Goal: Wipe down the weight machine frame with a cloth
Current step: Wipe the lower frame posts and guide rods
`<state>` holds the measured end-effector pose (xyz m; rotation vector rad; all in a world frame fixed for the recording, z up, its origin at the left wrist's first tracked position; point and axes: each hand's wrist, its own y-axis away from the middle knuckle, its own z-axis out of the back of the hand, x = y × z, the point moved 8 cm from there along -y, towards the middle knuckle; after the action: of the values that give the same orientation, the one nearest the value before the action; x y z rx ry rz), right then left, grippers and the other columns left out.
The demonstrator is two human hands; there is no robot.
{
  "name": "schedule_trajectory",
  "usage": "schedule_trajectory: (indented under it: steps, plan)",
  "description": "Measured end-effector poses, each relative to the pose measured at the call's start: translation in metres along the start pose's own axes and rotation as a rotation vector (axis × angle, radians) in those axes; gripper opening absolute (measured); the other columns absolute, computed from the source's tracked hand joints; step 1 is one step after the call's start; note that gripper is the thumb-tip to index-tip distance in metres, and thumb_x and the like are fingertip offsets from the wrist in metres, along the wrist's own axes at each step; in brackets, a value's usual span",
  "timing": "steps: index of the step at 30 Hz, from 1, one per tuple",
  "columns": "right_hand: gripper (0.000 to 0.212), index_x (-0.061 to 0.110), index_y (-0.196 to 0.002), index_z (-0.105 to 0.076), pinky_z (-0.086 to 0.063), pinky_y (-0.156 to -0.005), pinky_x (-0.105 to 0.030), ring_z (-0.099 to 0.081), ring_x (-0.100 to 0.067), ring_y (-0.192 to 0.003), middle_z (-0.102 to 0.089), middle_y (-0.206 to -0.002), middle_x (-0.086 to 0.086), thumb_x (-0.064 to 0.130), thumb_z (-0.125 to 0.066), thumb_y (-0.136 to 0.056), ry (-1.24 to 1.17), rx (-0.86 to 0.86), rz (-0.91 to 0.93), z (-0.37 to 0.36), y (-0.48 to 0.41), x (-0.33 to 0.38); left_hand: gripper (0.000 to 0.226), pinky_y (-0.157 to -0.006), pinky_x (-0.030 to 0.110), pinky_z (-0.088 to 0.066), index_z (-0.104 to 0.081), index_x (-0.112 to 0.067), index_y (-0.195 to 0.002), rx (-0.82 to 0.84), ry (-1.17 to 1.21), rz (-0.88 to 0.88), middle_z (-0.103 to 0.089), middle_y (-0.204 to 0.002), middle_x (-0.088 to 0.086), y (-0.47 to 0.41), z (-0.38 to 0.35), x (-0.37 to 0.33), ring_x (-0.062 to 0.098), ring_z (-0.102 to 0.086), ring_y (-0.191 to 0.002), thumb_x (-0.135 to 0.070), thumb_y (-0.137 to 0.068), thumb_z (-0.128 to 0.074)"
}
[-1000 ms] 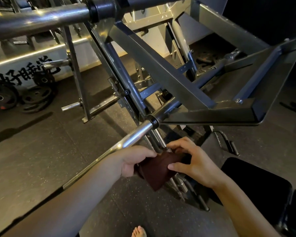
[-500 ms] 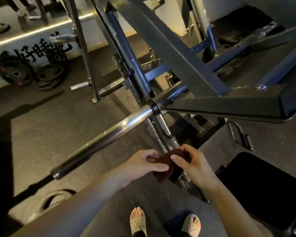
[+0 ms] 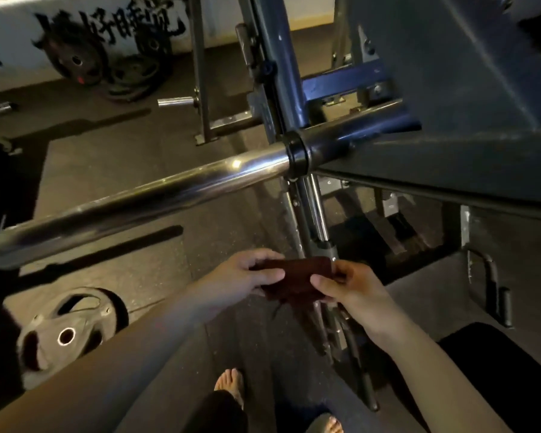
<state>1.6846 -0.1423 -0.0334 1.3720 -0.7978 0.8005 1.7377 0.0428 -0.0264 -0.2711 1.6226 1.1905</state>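
The cloth [image 3: 297, 278], dark red and folded, is held low in the near middle of the scene between both hands, just in front of a slanted rail of the weight machine frame [image 3: 444, 89]. The left hand [image 3: 241, 281] pinches its left edge, thumb on top, a narrow grip holding cloth; the right hand [image 3: 347, 289] pinches its right edge the same way. Left of the forearm a weight plate [image 3: 64, 331] lies flat on the floor. Farther off, a chrome bar [image 3: 144, 198] crosses from the left into a black collar [image 3: 297, 156] on the frame. Far left, more plates [image 3: 75, 60] lean against a white wall.
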Motion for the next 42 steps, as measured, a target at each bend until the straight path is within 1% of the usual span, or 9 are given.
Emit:
schedule_trajectory:
  steps: [7,11,14,19,23,28,34,38,42]
  plan:
    - [0.025,-0.002,-0.105,-0.063,-0.061,-0.078,-0.029,-0.075,-0.024,-0.093,-0.076,-0.099,-0.015,0.011,-0.074,-0.087,-0.206,-0.096,0.184,-0.011,-0.085,-0.029,0.026,-0.067,0.017,-0.053,-0.065,-0.020,-0.113,-0.220,-0.058,-0.186,-0.073,-0.101,0.000,-0.078,0.043,0.035,0.001,-0.070,-0.077,-0.012,-0.090,-0.076]
    - [0.015,0.008,-0.103,-0.069,-0.060,-0.077,-0.025,-0.074,-0.015,-0.092,-0.077,-0.094,-0.004,0.008,-0.073,-0.089,-0.140,-0.232,0.305,-0.007,-0.131,-0.038,0.033,-0.082,0.010,-0.041,-0.061,-0.044,-0.110,-0.481,-0.459,-0.450,-0.060,-0.109,-0.021,-0.119,0.058,0.042,-0.009,-0.059,-0.099,-0.029,-0.087,-0.080]
    - [0.015,0.013,-0.106,-0.070,-0.061,-0.079,-0.029,-0.074,-0.015,-0.095,-0.076,-0.098,0.003,0.016,-0.071,-0.092,-0.065,-0.216,0.454,-0.010,-0.159,-0.037,0.035,-0.091,0.008,-0.040,-0.061,-0.040,-0.128,-0.554,-0.677,-0.655,-0.052,-0.112,-0.025,-0.131,0.044,0.039,-0.006,-0.054,-0.107,-0.044,-0.093,-0.066]
    - [0.028,0.024,-0.114,-0.075,-0.053,-0.087,-0.029,-0.071,-0.006,-0.100,-0.077,-0.103,0.006,0.038,-0.053,-0.104,-0.054,-0.125,0.539,-0.021,-0.191,-0.037,0.038,-0.096,0.036,-0.055,-0.067,-0.036,-0.129,-0.505,-0.398,-0.758,-0.064,-0.112,-0.012,-0.169,0.053,0.047,0.007,-0.064,-0.109,-0.051,-0.095,-0.063]
    - [0.031,0.033,-0.113,-0.072,-0.046,-0.068,-0.010,-0.063,0.016,-0.083,-0.070,-0.087,0.032,0.046,-0.045,-0.104,-0.011,-0.127,0.593,-0.033,-0.214,-0.042,0.018,-0.085,0.017,-0.051,-0.077,-0.024,-0.108,-0.461,-0.002,-0.781,-0.079,-0.099,-0.007,-0.188,0.072,0.048,0.005,-0.072,-0.098,-0.034,-0.099,-0.064]
    - [0.028,0.032,-0.120,-0.074,-0.049,-0.068,-0.009,-0.066,-0.003,-0.094,-0.071,-0.112,0.001,0.034,-0.049,-0.105,0.088,-0.143,0.709,-0.042,-0.223,-0.026,0.017,-0.088,0.027,-0.055,-0.076,-0.022,-0.111,-0.467,0.207,-0.693,-0.079,-0.098,-0.006,-0.205,0.099,0.056,0.009,-0.074,-0.097,-0.028,-0.099,-0.066]
    - [0.032,0.020,-0.131,-0.065,-0.053,-0.093,-0.024,-0.060,-0.002,-0.103,-0.062,-0.115,0.011,0.019,-0.063,-0.099,0.703,-0.635,0.948,-0.016,-0.201,0.005,0.026,-0.084,0.031,-0.054,-0.059,-0.020,-0.130,-0.453,0.311,-0.532,-0.070,-0.117,0.004,-0.237,0.138,0.051,0.019,-0.067,-0.106,-0.019,-0.104,-0.057]
    - [0.043,0.013,-0.135,-0.063,-0.050,-0.103,-0.037,-0.059,-0.018,-0.124,-0.064,-0.133,-0.001,0.018,-0.069,-0.092,1.281,-0.849,1.196,-0.044,-0.196,0.040,0.027,-0.067,0.023,-0.047,-0.055,-0.015,-0.133,-0.438,0.284,-0.575,-0.066,-0.113,0.006,-0.252,0.146,0.022,0.016,-0.064,-0.100,-0.018,-0.107,-0.048]
    - [0.061,0.008,-0.140,-0.058,-0.050,-0.105,-0.042,-0.062,-0.025,-0.126,-0.067,-0.133,-0.009,0.028,-0.078,-0.086,1.528,-0.982,1.159,-0.059,-0.217,0.060,0.023,-0.070,0.026,-0.049,-0.058,-0.013,-0.126,-0.425,0.359,-0.561,-0.069,-0.107,0.007,-0.271,0.146,-0.003,0.018,-0.066,-0.094,-0.021,-0.105,-0.052]
